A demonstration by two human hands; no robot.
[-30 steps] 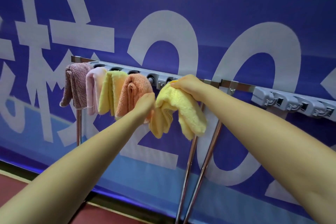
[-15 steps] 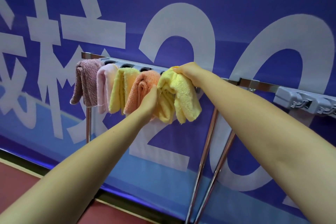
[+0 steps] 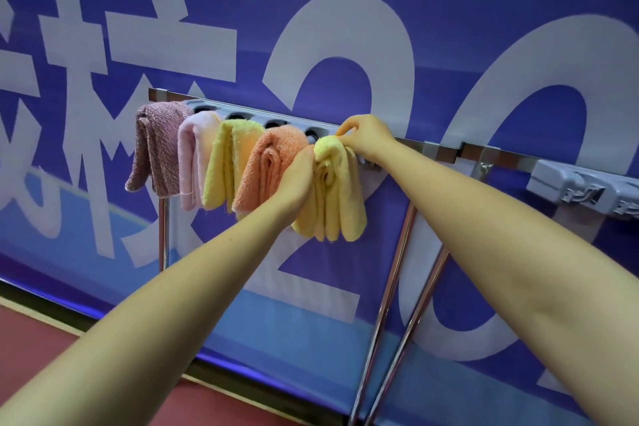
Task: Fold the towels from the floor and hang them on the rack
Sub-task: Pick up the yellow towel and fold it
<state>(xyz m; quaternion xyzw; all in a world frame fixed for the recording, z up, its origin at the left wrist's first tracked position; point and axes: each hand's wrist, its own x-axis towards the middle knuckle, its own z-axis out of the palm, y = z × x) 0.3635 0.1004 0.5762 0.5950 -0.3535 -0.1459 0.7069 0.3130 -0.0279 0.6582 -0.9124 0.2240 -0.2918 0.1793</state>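
Note:
A folded yellow towel [image 3: 337, 197] hangs over the metal rack bar [image 3: 435, 150], last in a row. My right hand [image 3: 366, 138] pinches its top fold at the bar. My left hand [image 3: 297, 176] grips its left side, between it and the orange towel [image 3: 266, 169]. Left of that hang a yellow-green towel [image 3: 224, 162], a pink towel [image 3: 193, 156] and a brown towel [image 3: 155, 145], all folded over the bar.
A grey clip strip [image 3: 256, 116] runs along the bar behind the towels, and another grey clip block [image 3: 584, 188] sits at the right. Chrome legs [image 3: 390, 294] slant down to the red floor [image 3: 31, 335]. A blue banner with white lettering stands close behind.
The yellow towel has settled over the bar and hangs straighter and narrower. My right hand shifted from holding its top bunch to pinching the fold; my left hand moved up against its side.

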